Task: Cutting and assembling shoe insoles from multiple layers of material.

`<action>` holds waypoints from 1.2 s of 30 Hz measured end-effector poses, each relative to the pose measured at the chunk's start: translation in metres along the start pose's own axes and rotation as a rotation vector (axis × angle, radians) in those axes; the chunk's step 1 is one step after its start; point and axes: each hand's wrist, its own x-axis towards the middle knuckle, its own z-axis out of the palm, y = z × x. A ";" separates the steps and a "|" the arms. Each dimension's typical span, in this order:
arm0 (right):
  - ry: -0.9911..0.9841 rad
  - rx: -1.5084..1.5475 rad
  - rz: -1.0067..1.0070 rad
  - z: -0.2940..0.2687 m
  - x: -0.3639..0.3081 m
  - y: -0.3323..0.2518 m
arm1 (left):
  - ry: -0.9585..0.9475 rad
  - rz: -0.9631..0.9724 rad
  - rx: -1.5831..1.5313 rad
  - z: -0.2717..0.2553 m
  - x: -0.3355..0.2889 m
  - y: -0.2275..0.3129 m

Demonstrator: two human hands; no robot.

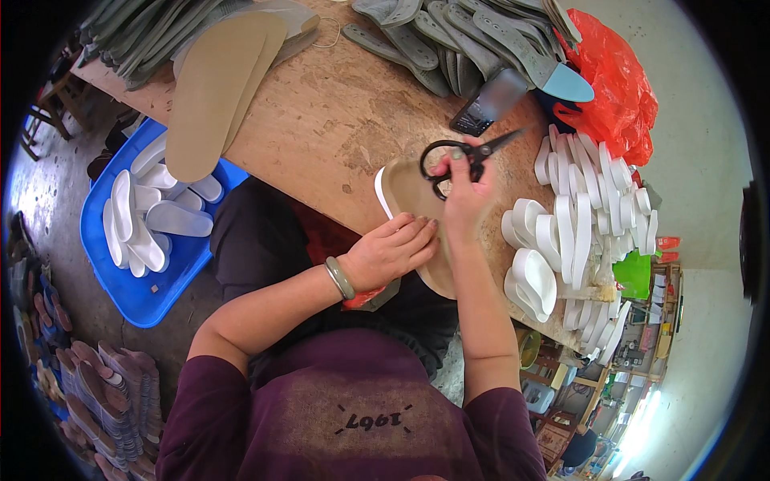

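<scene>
Black-handled scissors (439,148) are in my right hand (467,192), above the table. Their dark blades point to the far right, away from the insole. A beige insole (407,186) with a white piece along its left edge lies over the near edge of the table. My left hand (395,250) is closed on this insole, fingers together on top of it and the thumb hidden. A grey-green bangle (339,278) circles my left wrist.
Beige insole sheets (216,88) overhang the wooden table (337,120) at left. Grey insoles (449,40), a phone (473,116) and a red plastic bag (618,88) are at the back. White heel pieces (569,232) pile up at right. A blue bin (144,309) holds more white pieces.
</scene>
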 end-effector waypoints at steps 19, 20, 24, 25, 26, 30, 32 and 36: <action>-0.303 -0.496 -0.339 0.005 -0.004 0.001 | 0.000 -0.003 -0.024 -0.005 0.001 -0.002; -0.226 -0.355 -0.131 0.009 -0.004 -0.004 | -0.004 -0.001 -0.014 -0.006 0.000 -0.002; -0.092 0.070 0.173 -0.007 0.012 0.000 | 0.000 0.008 -0.047 -0.007 0.006 -0.003; -0.058 0.218 0.160 -0.014 0.015 0.003 | 0.006 0.010 -0.061 -0.005 0.006 -0.002; -0.101 0.187 0.100 -0.017 0.015 -0.003 | -0.002 -0.003 -0.053 -0.005 0.005 -0.002; -0.313 -0.169 0.067 -0.021 0.009 -0.019 | 0.022 0.000 -0.023 -0.003 -0.001 -0.005; -0.453 -0.307 -0.133 -0.019 0.008 -0.020 | 0.029 0.005 -0.038 -0.001 -0.001 -0.004; -0.761 -0.544 -0.651 -0.016 0.015 -0.013 | -0.003 0.001 -0.060 -0.003 0.000 -0.001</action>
